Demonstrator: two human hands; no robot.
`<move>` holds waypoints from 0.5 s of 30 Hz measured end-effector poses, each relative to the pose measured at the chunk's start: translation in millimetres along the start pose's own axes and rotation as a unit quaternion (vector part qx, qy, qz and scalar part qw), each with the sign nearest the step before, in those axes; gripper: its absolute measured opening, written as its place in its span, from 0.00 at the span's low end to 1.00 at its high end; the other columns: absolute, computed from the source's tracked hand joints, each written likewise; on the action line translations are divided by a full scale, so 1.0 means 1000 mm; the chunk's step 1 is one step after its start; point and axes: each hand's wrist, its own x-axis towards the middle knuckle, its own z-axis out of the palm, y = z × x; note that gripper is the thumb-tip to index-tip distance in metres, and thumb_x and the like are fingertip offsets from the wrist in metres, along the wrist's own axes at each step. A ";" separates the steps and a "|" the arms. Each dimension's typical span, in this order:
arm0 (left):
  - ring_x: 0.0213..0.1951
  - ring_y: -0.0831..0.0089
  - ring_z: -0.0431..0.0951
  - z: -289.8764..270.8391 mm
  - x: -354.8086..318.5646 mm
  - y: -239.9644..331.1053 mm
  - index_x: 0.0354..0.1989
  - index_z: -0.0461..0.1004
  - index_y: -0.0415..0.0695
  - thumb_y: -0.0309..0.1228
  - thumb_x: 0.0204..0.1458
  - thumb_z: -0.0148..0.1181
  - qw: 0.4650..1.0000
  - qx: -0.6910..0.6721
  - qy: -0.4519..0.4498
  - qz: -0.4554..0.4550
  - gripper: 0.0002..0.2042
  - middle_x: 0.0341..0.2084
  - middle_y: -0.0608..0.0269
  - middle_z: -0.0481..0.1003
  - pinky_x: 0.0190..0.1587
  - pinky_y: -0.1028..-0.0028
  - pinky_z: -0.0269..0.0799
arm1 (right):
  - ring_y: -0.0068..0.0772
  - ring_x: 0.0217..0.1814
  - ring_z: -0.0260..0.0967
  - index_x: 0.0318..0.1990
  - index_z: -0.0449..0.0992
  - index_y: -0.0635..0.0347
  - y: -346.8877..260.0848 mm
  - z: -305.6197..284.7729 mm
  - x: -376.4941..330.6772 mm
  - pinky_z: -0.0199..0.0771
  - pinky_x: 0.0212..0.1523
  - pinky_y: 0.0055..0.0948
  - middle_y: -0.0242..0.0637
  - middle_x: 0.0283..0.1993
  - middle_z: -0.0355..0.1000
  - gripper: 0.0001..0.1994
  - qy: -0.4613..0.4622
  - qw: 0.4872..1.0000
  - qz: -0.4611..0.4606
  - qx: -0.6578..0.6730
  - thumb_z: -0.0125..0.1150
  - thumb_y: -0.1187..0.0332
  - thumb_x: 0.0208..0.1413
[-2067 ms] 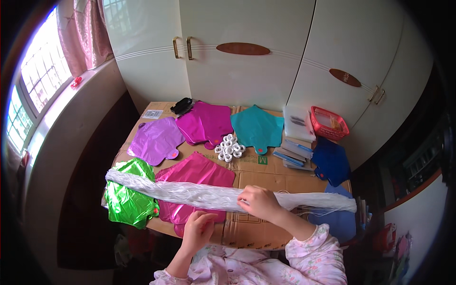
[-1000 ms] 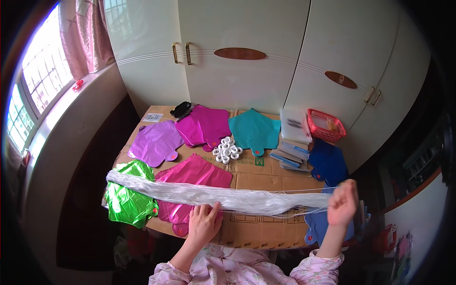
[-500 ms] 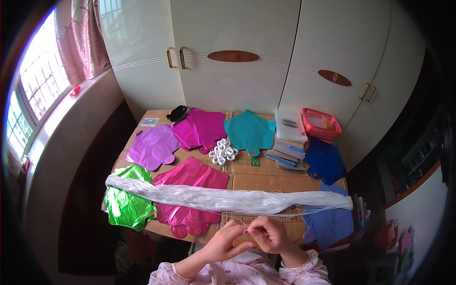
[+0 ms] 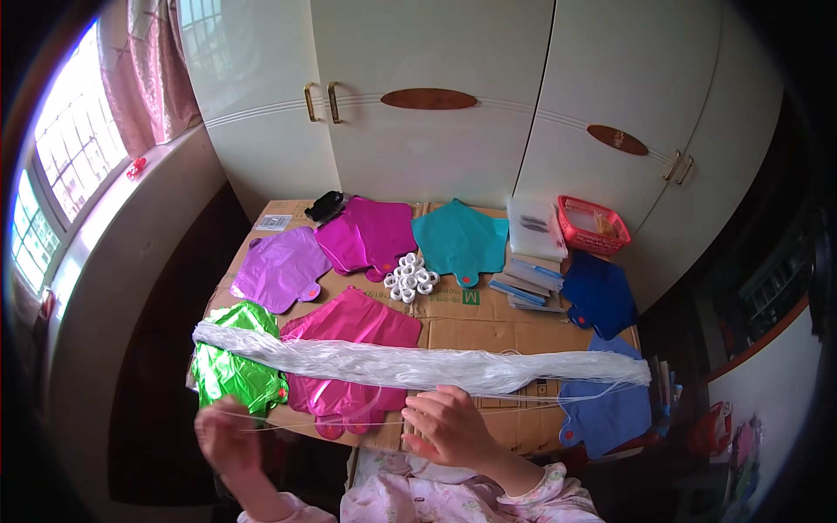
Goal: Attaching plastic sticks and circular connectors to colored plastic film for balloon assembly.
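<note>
A long bundle of white string (image 4: 366,362) lies across the cardboard-topped table, over a green foil balloon (image 4: 235,379) and a pink foil balloon (image 4: 349,322). My left hand (image 4: 228,436), slightly smeared by motion, is closed in front of the green balloon, pinching a thin white strand. That strand (image 4: 331,424) stretches rightward to my right hand (image 4: 458,427), just below the bundle's middle. Its fingers are bent but apart from the thumb; whether the strand lies within them is hard to make out.
Purple (image 4: 277,270), magenta (image 4: 366,235), teal (image 4: 460,240) and blue (image 4: 600,292) flat foil balloons lie around the table. White ribbon rolls (image 4: 410,279) sit in the middle, with blue-and-grey packets (image 4: 527,283), clear bags (image 4: 534,227) and a red basket (image 4: 593,225) at the back right.
Both hands were together before the bundle's middle; my left hand has swung far left, drawing a strand out. My right hand has shifted slightly left and its fingers have loosened.
</note>
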 end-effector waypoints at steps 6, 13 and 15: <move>0.27 0.79 0.58 -0.034 0.009 0.104 0.26 0.60 0.44 0.30 0.58 0.48 0.983 -0.034 0.075 0.161 0.09 0.23 0.68 0.60 0.28 0.79 0.57 | 0.35 0.50 0.63 0.51 0.63 0.57 0.031 0.020 -0.013 0.59 0.53 0.40 0.35 0.49 0.64 0.24 0.000 0.999 0.038 -0.004 0.62 0.66 0.45; 0.26 0.75 0.59 -0.018 -0.012 0.097 0.25 0.63 0.40 0.27 0.55 0.51 0.977 -0.034 -0.026 0.209 0.08 0.24 0.66 0.61 0.28 0.78 0.58 | 0.43 0.57 0.57 0.56 0.58 0.61 0.033 0.033 -0.007 0.55 0.60 0.43 0.44 0.55 0.58 0.33 -0.075 0.994 0.044 0.065 0.65 0.60 0.42; 0.25 0.73 0.61 0.015 -0.023 0.045 0.23 0.65 0.39 0.27 0.50 0.55 0.979 0.091 -0.039 0.178 0.08 0.23 0.63 0.64 0.25 0.77 0.59 | 0.46 0.61 0.55 0.60 0.53 0.60 0.017 0.036 0.006 0.51 0.63 0.44 0.47 0.58 0.57 0.38 -0.096 0.981 0.027 0.168 0.65 0.58 0.43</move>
